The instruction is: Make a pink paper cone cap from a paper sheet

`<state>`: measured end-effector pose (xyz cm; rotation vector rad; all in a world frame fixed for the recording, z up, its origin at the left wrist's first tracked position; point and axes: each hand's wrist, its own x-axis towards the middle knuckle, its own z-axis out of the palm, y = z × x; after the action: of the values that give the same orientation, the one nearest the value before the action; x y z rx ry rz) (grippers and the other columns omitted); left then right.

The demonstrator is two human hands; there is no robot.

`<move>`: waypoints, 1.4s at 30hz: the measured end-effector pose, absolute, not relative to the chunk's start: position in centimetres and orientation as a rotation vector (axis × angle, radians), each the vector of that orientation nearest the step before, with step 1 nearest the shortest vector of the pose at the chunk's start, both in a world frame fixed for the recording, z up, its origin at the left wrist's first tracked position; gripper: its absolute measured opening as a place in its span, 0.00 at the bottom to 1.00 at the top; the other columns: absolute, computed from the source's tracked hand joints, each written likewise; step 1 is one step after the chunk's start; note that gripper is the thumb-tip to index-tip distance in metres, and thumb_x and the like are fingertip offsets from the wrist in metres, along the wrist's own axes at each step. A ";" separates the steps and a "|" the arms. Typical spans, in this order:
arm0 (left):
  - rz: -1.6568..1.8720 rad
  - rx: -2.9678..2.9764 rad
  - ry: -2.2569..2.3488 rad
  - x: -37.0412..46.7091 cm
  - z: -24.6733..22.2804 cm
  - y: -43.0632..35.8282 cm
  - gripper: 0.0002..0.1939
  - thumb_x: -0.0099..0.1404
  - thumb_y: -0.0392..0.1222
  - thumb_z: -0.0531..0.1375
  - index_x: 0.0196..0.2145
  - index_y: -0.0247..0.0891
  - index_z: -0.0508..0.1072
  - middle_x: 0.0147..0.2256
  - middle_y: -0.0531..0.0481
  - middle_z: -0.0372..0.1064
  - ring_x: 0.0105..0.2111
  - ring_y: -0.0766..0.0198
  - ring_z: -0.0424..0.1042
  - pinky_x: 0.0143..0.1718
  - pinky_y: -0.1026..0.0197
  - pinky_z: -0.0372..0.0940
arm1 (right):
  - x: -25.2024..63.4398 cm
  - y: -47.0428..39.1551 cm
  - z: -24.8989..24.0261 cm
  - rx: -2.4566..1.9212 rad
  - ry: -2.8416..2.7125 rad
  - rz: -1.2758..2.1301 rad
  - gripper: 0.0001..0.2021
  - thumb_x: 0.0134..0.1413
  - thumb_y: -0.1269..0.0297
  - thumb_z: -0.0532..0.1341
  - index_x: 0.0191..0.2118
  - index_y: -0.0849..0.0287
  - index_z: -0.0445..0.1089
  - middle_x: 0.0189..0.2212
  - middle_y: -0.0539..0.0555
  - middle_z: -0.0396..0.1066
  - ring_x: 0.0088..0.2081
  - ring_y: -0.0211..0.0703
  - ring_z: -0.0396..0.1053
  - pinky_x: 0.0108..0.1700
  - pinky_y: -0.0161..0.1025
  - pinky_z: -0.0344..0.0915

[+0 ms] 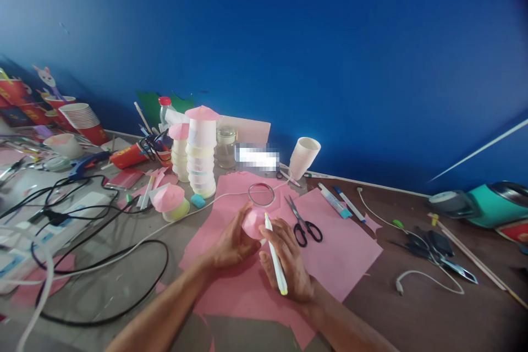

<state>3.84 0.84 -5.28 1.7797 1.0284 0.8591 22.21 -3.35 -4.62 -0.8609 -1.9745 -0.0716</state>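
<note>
My left hand (231, 243) is closed on a small pink paper piece (252, 223), rounded or cone-like in shape. In my right hand (291, 264) is a white marker (276, 261) with yellow ends, slanting across the fingers. The right fingertips reach the edge of the pink piece; whether the marker's tip touches it I cannot tell. Both hands are above large pink paper sheets (342, 264). Just beyond them lies a ring (261, 194), and black-handled scissors (304, 223) rest to the right of my right hand.
Paper-cup towers (201, 159) with pink cone tops stand behind on the left, near a small capped cup (170, 202). A glass jar (226, 146) and stacked white cups (304, 155) are by the blue wall. Black cables (103, 253) sprawl at left; a teal kettle-like object (490, 206) lies right.
</note>
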 end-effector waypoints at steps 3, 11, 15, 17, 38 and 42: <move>0.744 1.682 1.011 3.2 -4.8 1.0 0.43 0.62 0.56 0.62 0.68 0.41 0.50 0.68 0.41 0.52 0.67 0.47 0.53 0.65 0.47 0.56 | 22.2 -3.4 -4.7 -0.859 -1.963 -0.055 0.21 0.60 0.72 0.55 0.59 0.63 0.61 0.46 0.63 0.72 0.51 0.57 0.70 0.53 0.60 0.71; 0.784 1.718 1.082 3.6 -4.5 1.3 0.39 0.63 0.62 0.58 0.65 0.40 0.58 0.66 0.41 0.57 0.66 0.48 0.55 0.65 0.51 0.55 | 22.1 -3.3 -4.7 -0.828 -1.916 0.004 0.21 0.59 0.74 0.55 0.58 0.63 0.62 0.47 0.64 0.72 0.51 0.57 0.71 0.50 0.58 0.73; 0.798 1.725 1.079 3.8 -4.2 1.3 0.38 0.62 0.60 0.61 0.64 0.37 0.60 0.62 0.39 0.63 0.62 0.47 0.62 0.62 0.50 0.59 | 22.1 -3.2 -4.6 -0.811 -1.906 0.049 0.21 0.61 0.74 0.54 0.60 0.60 0.60 0.47 0.63 0.72 0.50 0.55 0.71 0.50 0.56 0.73; 0.799 1.729 1.074 3.8 -4.1 1.2 0.37 0.63 0.59 0.60 0.63 0.37 0.60 0.61 0.39 0.64 0.60 0.48 0.64 0.61 0.51 0.60 | 22.1 -3.2 -4.7 -0.821 -1.899 0.061 0.22 0.62 0.73 0.53 0.61 0.58 0.59 0.47 0.63 0.72 0.50 0.55 0.71 0.49 0.55 0.74; 0.777 1.765 1.072 3.4 -4.7 1.5 0.32 0.64 0.57 0.60 0.61 0.42 0.62 0.59 0.44 0.67 0.56 0.51 0.68 0.55 0.57 0.66 | 22.3 -3.4 -3.1 -0.890 -1.732 0.063 0.12 0.58 0.75 0.53 0.46 0.54 0.64 0.33 0.52 0.68 0.35 0.47 0.68 0.45 0.54 0.66; 0.786 1.741 1.048 3.5 -4.5 1.5 0.32 0.65 0.57 0.61 0.61 0.41 0.62 0.59 0.43 0.67 0.56 0.52 0.68 0.56 0.57 0.65 | 22.4 -3.2 -3.0 -0.850 -1.740 0.075 0.13 0.57 0.77 0.53 0.45 0.55 0.64 0.33 0.52 0.69 0.35 0.46 0.68 0.43 0.52 0.66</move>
<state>3.49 1.50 -4.53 1.7415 1.0475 0.7861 22.38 -3.24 -2.96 -0.8504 -1.7401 0.0753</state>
